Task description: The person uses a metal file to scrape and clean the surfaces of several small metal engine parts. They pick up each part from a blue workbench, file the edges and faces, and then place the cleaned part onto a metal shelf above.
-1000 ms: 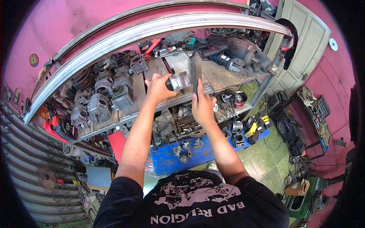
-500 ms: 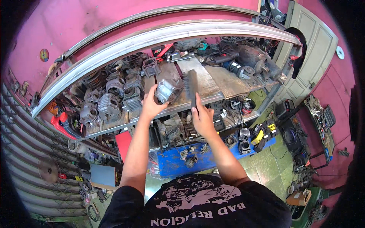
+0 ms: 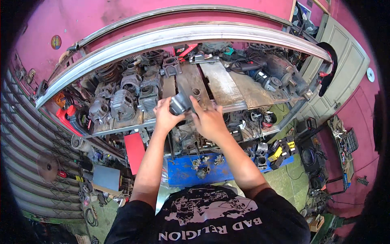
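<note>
My left hand (image 3: pixel 164 117) grips a grey metal engine part (image 3: pixel 176 105), like a small cylinder block, raised over the front edge of the workbench shelf. In my right hand (image 3: pixel 209 121) is a dark wire brush (image 3: pixel 185 90), blurred by motion. It slants up and left against the engine part or just beside it; contact cannot be made out. My right fingers lie close to the part and partly hide the brush's handle.
Several engine cylinders and heads (image 3: pixel 123 104) crowd the bench's left side. A power tool (image 3: pixel 264 79) and a large motor-like cylinder (image 3: pixel 280 67) lie at the right. A pale metal rail (image 3: pixel 195 30) spans above. Below is a blue board (image 3: pixel 187 173) with small parts.
My right hand has swung left and down, bringing the brush from upright at the right to the engine part. The part has turned in my left hand.
</note>
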Demonstrator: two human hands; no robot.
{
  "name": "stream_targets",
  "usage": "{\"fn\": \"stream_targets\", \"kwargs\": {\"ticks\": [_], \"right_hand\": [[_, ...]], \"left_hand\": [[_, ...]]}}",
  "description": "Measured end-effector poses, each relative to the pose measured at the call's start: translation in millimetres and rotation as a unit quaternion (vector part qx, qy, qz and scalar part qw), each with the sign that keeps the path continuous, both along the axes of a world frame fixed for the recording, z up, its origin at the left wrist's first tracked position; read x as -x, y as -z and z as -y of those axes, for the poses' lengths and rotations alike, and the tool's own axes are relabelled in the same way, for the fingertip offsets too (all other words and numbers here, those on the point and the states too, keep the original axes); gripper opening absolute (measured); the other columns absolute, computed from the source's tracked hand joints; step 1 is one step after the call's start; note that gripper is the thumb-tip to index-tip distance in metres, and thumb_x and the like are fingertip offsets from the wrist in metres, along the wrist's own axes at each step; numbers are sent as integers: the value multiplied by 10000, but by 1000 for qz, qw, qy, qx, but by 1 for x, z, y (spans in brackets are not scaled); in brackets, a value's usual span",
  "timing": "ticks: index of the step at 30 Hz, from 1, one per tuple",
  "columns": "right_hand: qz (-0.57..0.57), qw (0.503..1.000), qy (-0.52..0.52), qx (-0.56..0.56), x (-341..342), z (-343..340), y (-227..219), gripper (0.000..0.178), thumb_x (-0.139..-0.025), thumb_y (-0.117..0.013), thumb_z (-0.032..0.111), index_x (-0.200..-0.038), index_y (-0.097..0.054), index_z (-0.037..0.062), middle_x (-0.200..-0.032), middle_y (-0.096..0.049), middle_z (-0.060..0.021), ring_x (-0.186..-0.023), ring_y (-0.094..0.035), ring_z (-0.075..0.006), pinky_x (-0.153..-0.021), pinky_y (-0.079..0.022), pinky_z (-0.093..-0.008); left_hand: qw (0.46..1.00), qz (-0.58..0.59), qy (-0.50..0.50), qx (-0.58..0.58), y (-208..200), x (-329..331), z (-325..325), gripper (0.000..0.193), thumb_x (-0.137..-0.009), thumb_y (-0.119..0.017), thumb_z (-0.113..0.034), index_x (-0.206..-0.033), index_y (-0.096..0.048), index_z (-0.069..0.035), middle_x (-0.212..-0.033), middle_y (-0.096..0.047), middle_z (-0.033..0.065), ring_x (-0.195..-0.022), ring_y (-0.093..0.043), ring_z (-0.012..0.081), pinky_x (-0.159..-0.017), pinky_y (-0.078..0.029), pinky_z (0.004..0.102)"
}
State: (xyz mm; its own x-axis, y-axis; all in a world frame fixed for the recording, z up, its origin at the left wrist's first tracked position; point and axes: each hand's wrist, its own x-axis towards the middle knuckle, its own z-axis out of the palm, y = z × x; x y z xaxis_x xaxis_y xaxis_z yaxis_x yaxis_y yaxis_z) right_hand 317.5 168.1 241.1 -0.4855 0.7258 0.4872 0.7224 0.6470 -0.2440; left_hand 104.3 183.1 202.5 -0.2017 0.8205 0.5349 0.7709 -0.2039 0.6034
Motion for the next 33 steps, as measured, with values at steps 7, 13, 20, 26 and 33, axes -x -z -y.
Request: {"fn": "stream_targets", "kwargs": {"ticks": [7, 13, 20, 26, 33], "right_hand": [[17, 998, -9, 62, -11, 60, -6, 667, -993, -606, 258, -1604, -389, 103, -928, -750, -216, -944, -685, -391, -967, -367, -558], [-61, 997, 13, 52, -36, 39, -44, 655, -996, -598, 260, -1599, -395, 103, -976, -740, -244, -975, -683, -408, -974, -383, -555], [-12, 998, 37, -44, -23, 25, 5, 668, -1007, -588, 226, -1612, -354, 68, -912, -725, -229, -937, -677, -406, -940, -377, -539], [-9, 990, 37, 133, -52, 57, -34, 618, -1018, -584, 235, -1603, -404, 147, -879, -725, -204, -902, -687, -395, -938, -391, -495], [-141, 979, 20, -146, -8, 10, 52, 737, -1028, -576, 198, -1665, -219, 97, -1186, -702, -230, -1118, -633, -405, -1004, -346, -565]], "left_hand": [[998, -47, -25, 34, -6, 5, 13, 733, -581, -910, -355, -1232, -671, -117, -1153, -696, 115, -1165, -618, 322, -1027, -405, 493], [999, -32, 0, 12, -3, 5, 7, 706, -583, -909, -361, -1224, -694, -154, -1121, -723, 93, -1173, -594, 319, -1007, -384, 488], [998, -50, -24, 19, -1, 6, 8, 689, -591, -924, -376, -1191, -682, -137, -1114, -707, 115, -1129, -623, 324, -1006, -419, 485], [998, -58, -24, 15, 1, 12, 3, 658, -600, -901, -420, -1161, -687, -150, -1051, -727, 98, -1108, -629, 324, -966, -419, 492], [998, -58, -34, 3, 1, 2, 5, 714, -607, -934, -424, -1202, -695, -110, -1082, -724, 144, -1065, -669, 343, -977, -484, 489]]}}
